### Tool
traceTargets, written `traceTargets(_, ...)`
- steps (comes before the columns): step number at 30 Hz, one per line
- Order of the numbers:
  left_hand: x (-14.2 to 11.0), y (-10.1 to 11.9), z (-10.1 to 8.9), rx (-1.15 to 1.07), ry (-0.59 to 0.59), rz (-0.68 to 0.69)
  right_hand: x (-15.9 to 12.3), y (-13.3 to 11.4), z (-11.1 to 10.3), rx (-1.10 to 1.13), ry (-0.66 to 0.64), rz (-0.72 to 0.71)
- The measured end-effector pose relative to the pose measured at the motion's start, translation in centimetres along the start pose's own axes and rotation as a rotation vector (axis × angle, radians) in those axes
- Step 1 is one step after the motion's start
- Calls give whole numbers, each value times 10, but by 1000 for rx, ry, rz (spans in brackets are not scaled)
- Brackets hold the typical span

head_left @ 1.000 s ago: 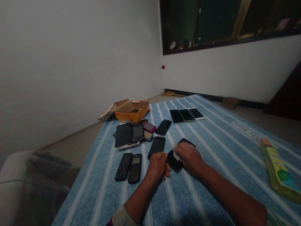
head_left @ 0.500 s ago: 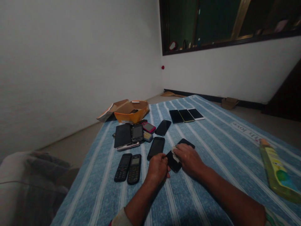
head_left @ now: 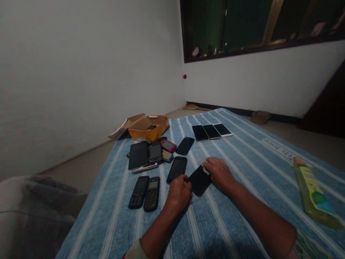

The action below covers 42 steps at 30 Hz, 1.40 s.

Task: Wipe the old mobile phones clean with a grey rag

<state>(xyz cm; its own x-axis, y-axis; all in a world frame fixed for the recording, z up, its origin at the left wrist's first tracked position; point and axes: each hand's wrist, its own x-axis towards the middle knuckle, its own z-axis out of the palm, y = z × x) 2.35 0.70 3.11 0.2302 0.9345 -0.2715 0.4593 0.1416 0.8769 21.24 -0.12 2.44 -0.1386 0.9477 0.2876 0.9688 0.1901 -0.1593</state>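
Observation:
A black smartphone (head_left: pixel 198 181) lies on the blue striped cloth (head_left: pixel 242 162) in front of me. My left hand (head_left: pixel 179 192) is closed on the phone's near left edge and steadies it. At the phone's far corner my right hand (head_left: pixel 219 172) presses a small white wipe (head_left: pixel 205 166) with curled fingers. Just left of my hands lies another black smartphone (head_left: pixel 177 169). Two dark keypad phones (head_left: pixel 145 192) lie side by side further left.
A pile of several phones (head_left: pixel 149 154) sits before an orange cardboard box (head_left: pixel 148 128). Three smartphones (head_left: pixel 211 131) lie in a row at the far end, one dark phone (head_left: pixel 185 145) nearer. A yellow-green bottle (head_left: pixel 312 192) lies at the right. A grey bundle (head_left: pixel 29 212) is at the left.
My right hand with the white wipe has slid from the middle of the phone's screen to its far corner, so more of the screen shows. My left hand has stayed on the edge.

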Motion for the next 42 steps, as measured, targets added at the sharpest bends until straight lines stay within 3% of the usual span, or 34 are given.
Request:
traceTargets(5, -6, 3, -3, -4, -36, -14, -5, 1, -11, -103, -42, 150)
traceTargets(8, -12, 8, -6, 4, -91, -19, -14, -9, -11, -158, -66, 159)
traceTargets(14, -17, 16, -12, 72, -198, 16, -38, -44, 8, -121, 67, -63)
traceTargets(20, -13, 8, -13, 136, -188, 72, -47, -63, 17, -35, 157, -201)
traceTargets(33, -7, 10, -11, 352, -81, 224, -17, -55, 7, 59, 79, -269)
traceTargets(42, -13, 17, -12, 395, -83, 149, -10, -23, -2, -29, 26, -55)
